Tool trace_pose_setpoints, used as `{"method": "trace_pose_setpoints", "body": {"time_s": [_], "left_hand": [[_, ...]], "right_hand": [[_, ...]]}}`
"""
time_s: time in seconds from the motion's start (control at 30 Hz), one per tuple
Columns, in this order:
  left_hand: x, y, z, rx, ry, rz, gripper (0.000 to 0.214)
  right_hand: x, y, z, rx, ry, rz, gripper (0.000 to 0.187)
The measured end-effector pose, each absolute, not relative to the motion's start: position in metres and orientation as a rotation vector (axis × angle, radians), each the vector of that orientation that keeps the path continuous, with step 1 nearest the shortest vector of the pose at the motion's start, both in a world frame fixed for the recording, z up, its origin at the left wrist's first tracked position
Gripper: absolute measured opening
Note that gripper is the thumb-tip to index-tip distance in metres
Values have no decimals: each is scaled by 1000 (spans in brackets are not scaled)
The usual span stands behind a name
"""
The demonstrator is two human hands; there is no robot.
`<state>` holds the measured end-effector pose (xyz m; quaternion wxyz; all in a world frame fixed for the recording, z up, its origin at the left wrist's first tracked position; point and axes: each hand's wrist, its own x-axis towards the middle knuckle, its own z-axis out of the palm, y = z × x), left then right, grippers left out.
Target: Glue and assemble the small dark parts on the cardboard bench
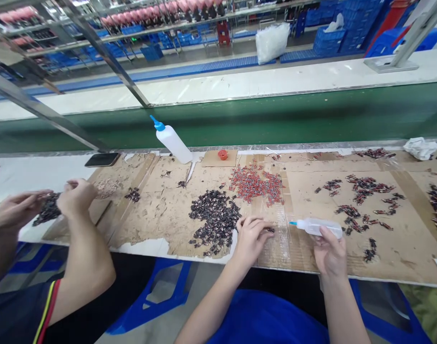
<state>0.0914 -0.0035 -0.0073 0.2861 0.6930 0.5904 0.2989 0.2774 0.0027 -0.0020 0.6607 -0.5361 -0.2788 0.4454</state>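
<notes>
My right hand (pixel 331 251) is wrapped round a translucent squeeze bottle (pixel 320 226), held nearly level with its blue tip pointing left. My left hand (pixel 252 239) rests over the cardboard, its fingers pinched on a small dark part (pixel 271 230) that partly shows past the fingertips. The bottle's tip is a short way to the right of that part, apart from it. Left of my left hand lies a heap of small black parts (pixel 216 220). Beyond it is a pile of small red parts (pixel 256 184). Joined red-and-black pieces (pixel 368 186) lie in loose groups on the right.
A co-worker's hands (pixel 77 196) handle dark parts at the left. A white bottle with a blue nozzle (pixel 173 143) leans near the back edge, beside a red cap (pixel 222 154). A phone (pixel 102 159) lies back left. Metal posts (pixel 107 52) rise beyond the cardboard (pixel 146 215).
</notes>
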Motion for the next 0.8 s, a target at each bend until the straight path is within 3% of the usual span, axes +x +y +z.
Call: {"method": "trace_pose_setpoints", "body": {"time_s": [0.33,0.47,0.8], "left_hand": [[87,-6,-16,2123,1491,810,26],[89,-4,-18,2142,1594,846,19],[93,-6,-17,2088,1575,980,20]], "right_hand": [[262,3,-3,-1291,-548,951,38],[263,2,-8,-1342,-602,890,40],[253,-3,-3,-1546,-956,551,40]]}}
